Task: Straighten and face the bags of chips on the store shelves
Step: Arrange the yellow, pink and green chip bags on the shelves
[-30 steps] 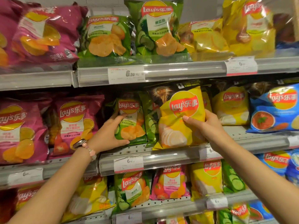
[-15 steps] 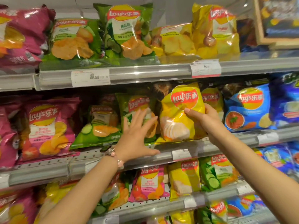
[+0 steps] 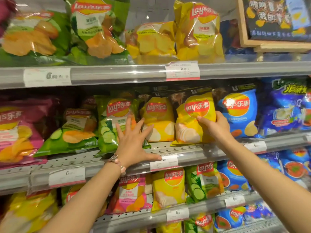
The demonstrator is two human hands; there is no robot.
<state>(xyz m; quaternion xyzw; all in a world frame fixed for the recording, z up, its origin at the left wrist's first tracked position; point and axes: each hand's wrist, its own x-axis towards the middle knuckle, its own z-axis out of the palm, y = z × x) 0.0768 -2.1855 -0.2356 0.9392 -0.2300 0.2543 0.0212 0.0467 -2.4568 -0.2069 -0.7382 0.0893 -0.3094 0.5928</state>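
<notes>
— What's on the middle shelf [image 3: 117,158], starting from the left?

— A magenta Lay's bag [image 3: 15,132] at the far left, then a green cucumber bag lying tilted back [image 3: 74,132], both well to the left of her left hand [image 3: 133,145]. That hand is spread flat, fingers [image 3: 139,126] straight and splayed, holding nothing. The fingers lie over the lower front of an upright green cucumber bag [image 3: 114,118], and the thumb reaches down by the white price tag [image 3: 164,161] on the shelf rail. There's a beaded bracelet [image 3: 116,159] on that wrist.

— And to the right of those fingers?

— A yellow Lay's bag [image 3: 158,118] stands just beside the fingertips, set back a little. Next to it, a second yellow Lay's bag [image 3: 193,121] stands upright at the shelf's front edge, logo facing out. Her right hand [image 3: 215,125] grips its right edge, fingers curled round the side and the thumb pressed on the front under the logo.

— Past that hand?

— A blue Lay's bag [image 3: 239,113], upright, just right of her knuckles.
</notes>
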